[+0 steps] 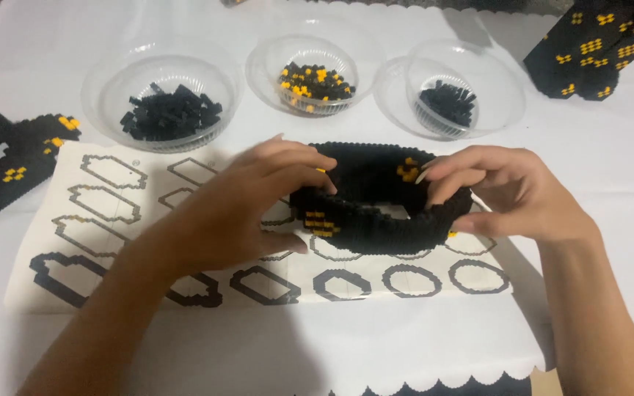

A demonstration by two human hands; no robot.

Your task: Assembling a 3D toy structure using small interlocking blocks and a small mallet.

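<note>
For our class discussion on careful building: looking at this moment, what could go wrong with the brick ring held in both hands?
1. Both hands, the left hand and the right hand, pinch the black brick ring from opposite sides; squeezing might crack its thin wall.
2. The ring covers part of the instruction sheet, so a step might be misread.
3. The bowl of black bricks sits close behind; a reaching arm could tip it.
</note>
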